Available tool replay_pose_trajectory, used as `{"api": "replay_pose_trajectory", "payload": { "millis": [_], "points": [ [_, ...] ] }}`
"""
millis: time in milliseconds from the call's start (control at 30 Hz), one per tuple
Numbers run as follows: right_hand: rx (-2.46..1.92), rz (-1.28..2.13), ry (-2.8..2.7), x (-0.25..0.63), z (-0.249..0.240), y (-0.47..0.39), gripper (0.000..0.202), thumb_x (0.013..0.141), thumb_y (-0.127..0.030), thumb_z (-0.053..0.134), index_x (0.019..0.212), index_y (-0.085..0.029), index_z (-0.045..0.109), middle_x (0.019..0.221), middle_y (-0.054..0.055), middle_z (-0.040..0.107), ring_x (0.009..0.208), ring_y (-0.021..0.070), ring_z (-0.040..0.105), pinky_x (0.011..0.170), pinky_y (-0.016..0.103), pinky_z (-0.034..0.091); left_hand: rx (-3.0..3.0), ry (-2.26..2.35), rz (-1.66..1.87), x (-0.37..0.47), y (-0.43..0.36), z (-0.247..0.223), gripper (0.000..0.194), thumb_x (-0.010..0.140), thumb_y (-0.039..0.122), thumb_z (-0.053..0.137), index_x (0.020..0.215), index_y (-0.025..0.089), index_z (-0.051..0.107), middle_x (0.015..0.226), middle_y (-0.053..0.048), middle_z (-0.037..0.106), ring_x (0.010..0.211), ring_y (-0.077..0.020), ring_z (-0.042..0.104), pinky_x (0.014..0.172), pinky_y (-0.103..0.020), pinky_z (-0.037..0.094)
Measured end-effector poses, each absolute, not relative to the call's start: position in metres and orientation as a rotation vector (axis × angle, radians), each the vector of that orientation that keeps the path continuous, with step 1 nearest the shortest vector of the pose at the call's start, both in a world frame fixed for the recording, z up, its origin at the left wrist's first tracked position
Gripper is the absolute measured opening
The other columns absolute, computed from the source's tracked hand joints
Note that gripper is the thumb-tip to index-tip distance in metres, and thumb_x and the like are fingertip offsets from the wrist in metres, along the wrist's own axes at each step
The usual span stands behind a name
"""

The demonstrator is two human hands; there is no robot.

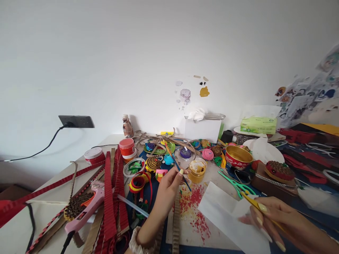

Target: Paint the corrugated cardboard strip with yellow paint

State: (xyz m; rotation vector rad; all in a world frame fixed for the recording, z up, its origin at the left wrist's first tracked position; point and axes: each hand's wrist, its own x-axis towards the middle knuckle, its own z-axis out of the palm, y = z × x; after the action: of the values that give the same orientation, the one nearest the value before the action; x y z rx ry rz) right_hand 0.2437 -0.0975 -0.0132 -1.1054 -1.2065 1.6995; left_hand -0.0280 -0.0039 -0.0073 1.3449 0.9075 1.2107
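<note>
My left hand (171, 183) is closed around a paintbrush (173, 158) with a dark blue handle. Its yellow-coated tip points up and away from me. Just right of that hand stands an open tub of yellow paint (197, 171). My right hand (272, 218) pinches a long, slim yellow piece (250, 200) that narrows at its far end; its exact kind is unclear. Below the right hand lies a white sheet of paper (225, 213), which its fingers overlap. A board (196, 211) spattered with red and yellow paint is between the hands.
A pink hot glue gun (90, 204) and red corrugated strips (109, 197) lie left. Green scissors (233, 183) and a red-and-gold bowl (239, 157) are on the right. Coiled paper pieces (208, 154) crowd the back, before a white box (202, 129). Red paint tubs (127, 147) stand back left.
</note>
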Motion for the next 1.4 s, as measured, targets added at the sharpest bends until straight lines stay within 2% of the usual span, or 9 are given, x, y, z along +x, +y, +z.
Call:
{"api": "replay_pose_trajectory", "payload": {
  "millis": [100,233,333,433,633,1067,1233,1400],
  "points": [
    [-1.204,1.653,-1.191,0.243,-0.010,-0.096,0.038,0.081,-0.051,0.054,0.066,-0.018,0.066,0.038,-0.002,0.053,0.040,0.0106,0.048,0.103,0.046,0.029,1.347,0.907,1.211,-0.028,-0.005,-0.007,0.028,0.076,0.042,0.059,0.075,0.016,0.068,0.076,-0.003,0.068,0.066,-0.0165,0.052,0.065,-0.026,0.044],
    [-1.238,1.491,-1.299,0.248,-0.002,-0.094,0.039,0.085,-0.049,0.048,0.066,-0.019,0.065,0.038,-0.001,0.054,0.045,0.0134,0.049,0.107,0.043,0.023,1.348,0.902,1.206,-0.028,-0.005,-0.006,0.029,0.077,0.043,0.058,0.076,0.016,0.068,0.077,-0.004,0.068,0.066,-0.0164,0.053,0.065,-0.026,0.044],
    [-1.339,1.365,-1.335,0.258,0.006,-0.090,0.041,0.084,-0.051,0.048,0.065,-0.020,0.065,0.041,0.001,0.054,0.050,0.0165,0.049,0.101,0.045,0.031,1.348,0.900,1.204,-0.028,-0.005,-0.006,0.029,0.077,0.042,0.058,0.076,0.016,0.068,0.076,-0.004,0.068,0.068,-0.0168,0.054,0.066,-0.026,0.044],
    [-1.480,1.194,-1.339,0.270,0.007,-0.085,0.049,0.078,-0.059,0.050,0.047,-0.021,0.058,0.052,0.007,0.055,0.065,0.0220,0.054,0.089,0.042,0.042,1.347,0.898,1.209,-0.028,-0.005,-0.006,0.029,0.077,0.043,0.058,0.076,0.016,0.068,0.075,-0.003,0.067,0.069,-0.0169,0.054,0.065,-0.026,0.044],
    [-1.591,1.118,-1.382,0.282,-0.009,-0.087,0.053,0.077,-0.061,0.047,0.044,-0.022,0.059,0.060,0.011,0.057,0.073,0.0271,0.056,0.084,0.042,0.044,1.352,0.888,1.218,-0.028,-0.003,-0.008,0.029,0.077,0.044,0.059,0.076,0.016,0.069,0.077,-0.003,0.069,0.067,-0.0165,0.054,0.065,-0.026,0.044],
    [-1.566,1.154,-1.331,0.290,-0.034,-0.093,0.054,0.082,-0.057,0.044,0.043,-0.022,0.057,0.057,0.009,0.055,0.068,0.0256,0.053,0.090,0.043,0.039,1.355,0.891,1.214,-0.028,-0.003,-0.012,0.029,0.078,0.043,0.057,0.078,0.017,0.069,0.078,-0.003,0.068,0.069,-0.0170,0.055,0.065,-0.026,0.044],
    [-1.532,1.159,-1.305,0.288,-0.043,-0.088,0.049,0.083,-0.055,0.043,0.052,-0.021,0.061,0.053,0.006,0.053,0.067,0.0245,0.052,0.084,0.041,0.041,1.355,0.892,1.217,-0.027,-0.003,-0.011,0.028,0.078,0.043,0.058,0.076,0.017,0.068,0.078,-0.003,0.068,0.068,-0.0170,0.055,0.065,-0.026,0.043],
    [-1.528,1.129,-1.337,0.283,-0.043,-0.082,0.051,0.085,-0.052,0.044,0.049,-0.018,0.058,0.057,0.006,0.055,0.068,0.0215,0.052,0.080,0.038,0.040,1.354,0.905,1.217,-0.028,-0.004,-0.008,0.028,0.077,0.043,0.058,0.075,0.017,0.068,0.076,-0.003,0.068,0.068,-0.0169,0.054,0.066,-0.026,0.044]
  ]
}}
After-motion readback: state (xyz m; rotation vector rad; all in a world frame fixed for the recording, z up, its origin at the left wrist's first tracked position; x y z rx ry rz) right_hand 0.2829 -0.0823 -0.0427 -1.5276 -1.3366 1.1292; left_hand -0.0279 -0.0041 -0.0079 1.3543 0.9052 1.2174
